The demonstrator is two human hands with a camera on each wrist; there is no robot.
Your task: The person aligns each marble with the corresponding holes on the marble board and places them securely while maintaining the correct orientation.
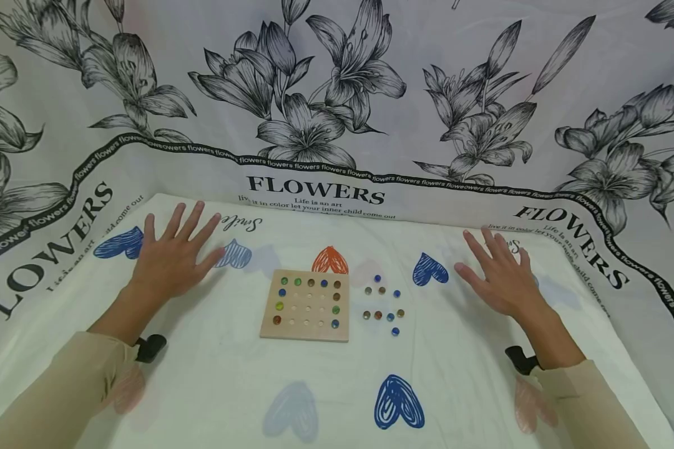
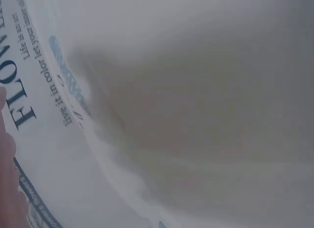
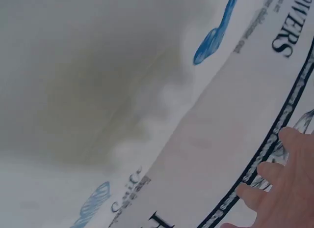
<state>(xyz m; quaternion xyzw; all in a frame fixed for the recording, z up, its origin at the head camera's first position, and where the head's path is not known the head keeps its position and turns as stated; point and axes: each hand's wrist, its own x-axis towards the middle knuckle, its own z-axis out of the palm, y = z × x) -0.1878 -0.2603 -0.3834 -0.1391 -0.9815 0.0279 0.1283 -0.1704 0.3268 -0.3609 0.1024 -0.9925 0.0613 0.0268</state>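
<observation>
My left hand [image 1: 171, 259] is held palm down with spread fingers, to the left of a wooden pegboard-like board [image 1: 314, 333]. To the right of the board, my right hand [image 1: 502, 277] is likewise spread and holds nothing. Colored glass marbles [image 1: 282, 292] fill the board's top row and sit down its left and right columns; bare hollows show in the middle. Several loose marbles [image 1: 390, 317], blue, brown and greenish, lie on the cloth just right of the board. Part of a hand [image 2: 11, 184] edges into the left wrist view, and fingers [image 3: 274, 174] appear at lower right in the right wrist view.
A white tablecloth [image 1: 213, 374] printed with hearts covers the table. Behind it hangs a pale cloth [image 1: 415, 125] with black lily drawings and lettering. Dark wrist devices [image 1: 151, 348] sit at both sleeve cuffs.
</observation>
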